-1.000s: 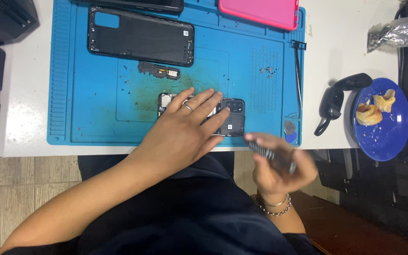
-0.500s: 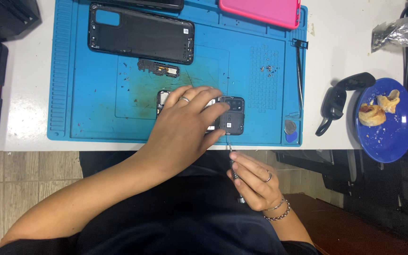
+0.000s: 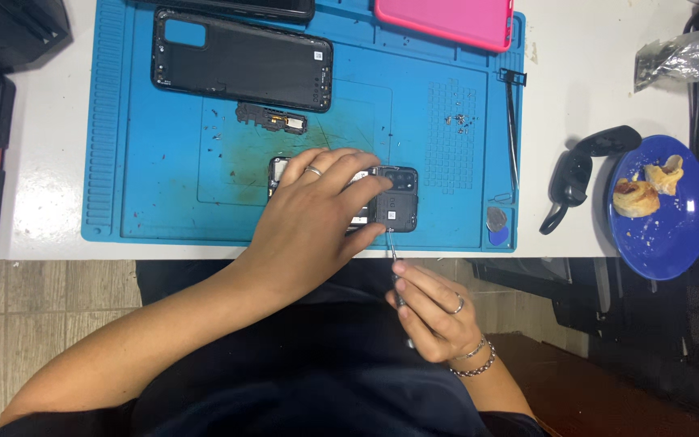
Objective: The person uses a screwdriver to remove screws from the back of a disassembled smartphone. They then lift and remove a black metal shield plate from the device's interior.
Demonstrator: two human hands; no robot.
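My left hand [image 3: 317, 214] lies flat over an opened dark phone body [image 3: 396, 200] near the front edge of the blue work mat [image 3: 147, 202], pressing it down; most of the phone is hidden under the hand. My right hand [image 3: 433, 311] is below the table edge, closed on a thin screwdriver [image 3: 393, 252] whose tip points up at the phone's lower edge.
A black phone back cover [image 3: 240, 69] and a small dark component [image 3: 270, 118] lie farther up the mat. A pink case [image 3: 446, 20], loose screws [image 3: 456, 120], metal tweezers [image 3: 513, 133], a guitar pick [image 3: 497, 220], a black earpiece [image 3: 580, 170] and a blue plate with pastry [image 3: 665, 235] lie right.
My right hand turned the tool from lying sideways to pointing upward and brought its tip to the phone's lower edge. My left hand stayed pressed on the phone.
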